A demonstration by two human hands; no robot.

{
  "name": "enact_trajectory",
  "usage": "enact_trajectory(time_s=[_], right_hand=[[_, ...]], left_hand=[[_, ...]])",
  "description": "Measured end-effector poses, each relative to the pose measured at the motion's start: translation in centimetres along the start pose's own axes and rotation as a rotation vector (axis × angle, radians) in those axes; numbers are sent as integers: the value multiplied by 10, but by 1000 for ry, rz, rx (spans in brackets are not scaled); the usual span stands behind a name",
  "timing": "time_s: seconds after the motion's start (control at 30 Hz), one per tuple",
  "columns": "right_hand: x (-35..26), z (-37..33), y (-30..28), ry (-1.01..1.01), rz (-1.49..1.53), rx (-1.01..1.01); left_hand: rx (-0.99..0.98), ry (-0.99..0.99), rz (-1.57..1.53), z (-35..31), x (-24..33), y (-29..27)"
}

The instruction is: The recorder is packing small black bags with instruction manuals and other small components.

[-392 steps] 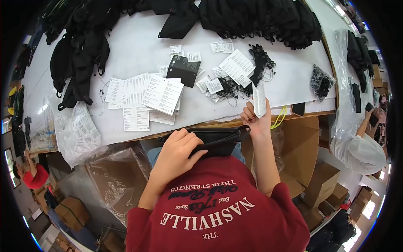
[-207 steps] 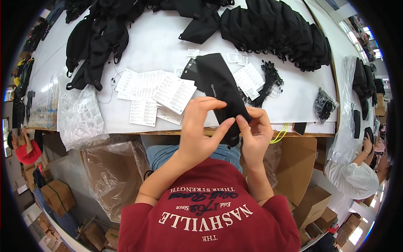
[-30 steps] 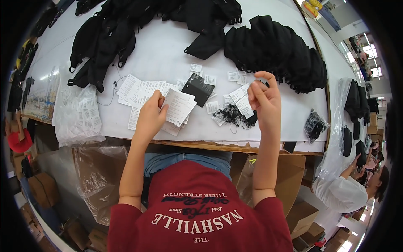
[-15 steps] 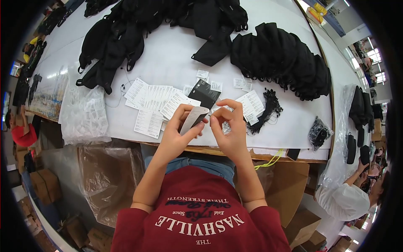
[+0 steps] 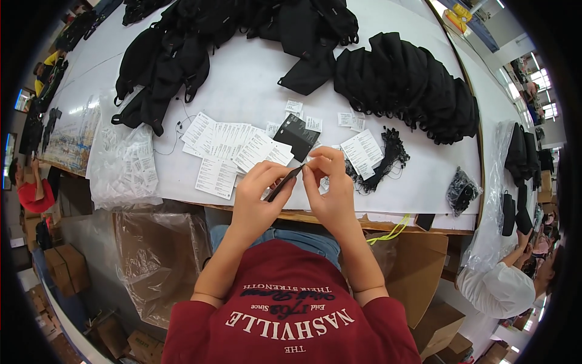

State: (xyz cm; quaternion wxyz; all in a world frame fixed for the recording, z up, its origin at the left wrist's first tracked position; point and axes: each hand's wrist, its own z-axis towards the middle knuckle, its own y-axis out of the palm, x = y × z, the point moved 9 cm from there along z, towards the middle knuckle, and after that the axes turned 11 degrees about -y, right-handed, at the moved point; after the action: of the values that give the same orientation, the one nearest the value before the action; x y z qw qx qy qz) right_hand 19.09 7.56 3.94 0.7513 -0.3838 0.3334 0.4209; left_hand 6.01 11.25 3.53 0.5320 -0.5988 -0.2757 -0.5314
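My left hand (image 5: 257, 193) grips a black hang tag (image 5: 284, 183), which stands nearly edge-on between thumb and fingers above the near edge of the table. The thumb and forefinger of my right hand (image 5: 330, 193) are pinched together at the tag's upper corner; whatever lies between them is too small to see. Just beyond my hands lies a black tag (image 5: 297, 137). White printed tags (image 5: 219, 141) are fanned out to the left, and more white tags (image 5: 362, 150) rest to the right beside a bundle of black strings (image 5: 393, 156).
Black fabric bags (image 5: 163, 67) are heaped at the far left, with a row of black pouches (image 5: 403, 85) at the far right. A clear plastic bag of labels (image 5: 124, 164) sits left. Small white labels (image 5: 345, 119) and a wrapped black bundle (image 5: 463, 193) lie on the white table (image 5: 242, 79).
The tag in my left hand has turned from showing its white printed face to nearly edge-on. My right fingertips have come closer and now meet at its corner.
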Motion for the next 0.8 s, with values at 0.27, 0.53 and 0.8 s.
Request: enact_trajectory(time_s=[0.27,0.53,0.8], right_hand=[[23,-9,-1,189,198,-113],[21,-12,9,174,197,-213],[41,-25,23,350,532,-267]], left_hand=[[-236,-171,-282,0,-27,0],[-429,-340,-523,-3,-40,22],[-359,-288,-513,2,-43,14]])
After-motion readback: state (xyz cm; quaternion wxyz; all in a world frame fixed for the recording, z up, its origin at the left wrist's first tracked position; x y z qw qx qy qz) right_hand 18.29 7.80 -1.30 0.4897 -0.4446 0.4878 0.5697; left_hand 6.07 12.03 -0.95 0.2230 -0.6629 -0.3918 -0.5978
